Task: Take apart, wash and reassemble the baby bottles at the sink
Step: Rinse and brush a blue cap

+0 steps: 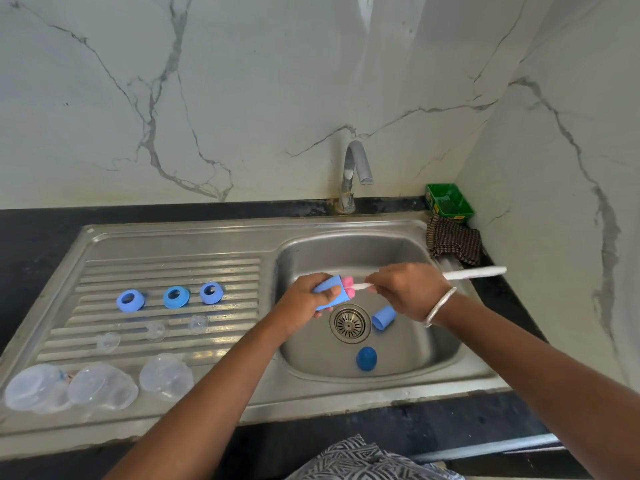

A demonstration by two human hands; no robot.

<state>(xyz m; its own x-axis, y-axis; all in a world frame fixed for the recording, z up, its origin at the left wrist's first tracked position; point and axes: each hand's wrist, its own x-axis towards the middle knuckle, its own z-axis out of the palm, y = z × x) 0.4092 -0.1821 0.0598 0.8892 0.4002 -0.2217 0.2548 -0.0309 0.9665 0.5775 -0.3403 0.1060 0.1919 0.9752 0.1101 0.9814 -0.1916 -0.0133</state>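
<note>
1. The left hand (308, 296) clasps a blue cap (330, 294) over the sink basin (433, 341); wet plastic could slip.
2. The right hand (405, 292) pinches the brush (474, 273), its pink head (349, 285) entering the cap; hard thrusts could knock it loose.
3. 2 caps (383, 317) lie near the drain (349, 323).

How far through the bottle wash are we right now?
Disassembly looks done: three blue collars, three clear teats and three clear bottles lie apart on the drainboard. In hand: the left hand grips a blue cap while the right hand works the brush into it. Left: two more caps in the basin, plus reassembly. Whether the drainboard parts are washed, I cannot tell.
</note>
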